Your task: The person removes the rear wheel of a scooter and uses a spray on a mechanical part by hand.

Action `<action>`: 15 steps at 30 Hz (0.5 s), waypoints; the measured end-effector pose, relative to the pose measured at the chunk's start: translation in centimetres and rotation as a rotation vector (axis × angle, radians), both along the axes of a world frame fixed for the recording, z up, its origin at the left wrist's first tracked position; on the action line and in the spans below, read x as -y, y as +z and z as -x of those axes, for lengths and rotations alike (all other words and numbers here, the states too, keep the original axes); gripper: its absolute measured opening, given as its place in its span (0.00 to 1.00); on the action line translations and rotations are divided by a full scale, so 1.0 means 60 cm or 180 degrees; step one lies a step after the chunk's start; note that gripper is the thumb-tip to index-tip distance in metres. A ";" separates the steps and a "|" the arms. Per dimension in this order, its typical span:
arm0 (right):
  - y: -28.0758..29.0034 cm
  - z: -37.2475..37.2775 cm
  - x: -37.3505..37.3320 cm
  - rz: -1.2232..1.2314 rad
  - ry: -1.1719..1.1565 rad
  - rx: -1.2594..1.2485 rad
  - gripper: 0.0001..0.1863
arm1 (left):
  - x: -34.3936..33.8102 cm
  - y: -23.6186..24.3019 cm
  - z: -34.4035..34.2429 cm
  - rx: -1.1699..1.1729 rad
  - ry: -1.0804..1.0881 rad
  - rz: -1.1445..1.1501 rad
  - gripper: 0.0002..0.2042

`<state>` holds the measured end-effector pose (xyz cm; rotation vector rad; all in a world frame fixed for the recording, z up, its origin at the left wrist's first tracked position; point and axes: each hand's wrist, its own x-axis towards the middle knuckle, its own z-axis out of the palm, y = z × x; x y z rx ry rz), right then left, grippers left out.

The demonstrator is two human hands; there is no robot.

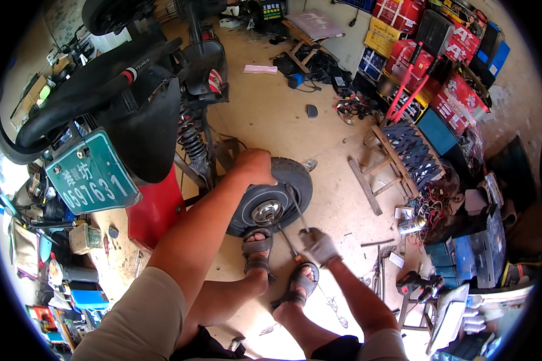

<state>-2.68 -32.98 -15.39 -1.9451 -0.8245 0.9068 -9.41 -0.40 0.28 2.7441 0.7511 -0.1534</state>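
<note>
A wheel with a black tyre and a silver hub lies by my sandalled feet. My left hand, bare, is closed on the tyre's upper left side; its fingertips are hidden. In a grey work glove, my right hand grips a thin metal tyre lever, whose far end meets the inner edge of the tyre on the right. A second metal rod runs from near the hub to my right sandal.
At left stands a scooter with a green plate, a shock absorber and a red panel. Right are a wooden stool, red bolt cutters, stacked boxes, a spray can and a power drill.
</note>
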 end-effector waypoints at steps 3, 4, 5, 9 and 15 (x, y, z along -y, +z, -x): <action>0.009 0.104 -0.029 -0.0438 -0.0843 -0.1656 0.19 | 0.003 0.004 0.002 0.0024 0.0014 -0.0034 0.27; 0.028 0.129 -0.044 -0.0418 -0.0922 -0.1512 0.19 | 0.004 0.005 0.005 0.0043 0.0036 -0.0031 0.27; 0.040 0.149 -0.058 -0.0424 -0.0891 -0.1019 0.19 | 0.006 0.010 0.003 0.0010 0.0052 0.0007 0.28; 0.072 0.218 -0.133 -0.0616 -0.1694 -0.0657 0.18 | 0.000 0.012 0.001 -0.0115 0.0100 0.0053 0.30; -0.035 0.295 -0.224 -0.1198 -0.2974 -0.1434 0.34 | 0.005 0.022 -0.016 -0.0073 0.0003 -0.0048 0.32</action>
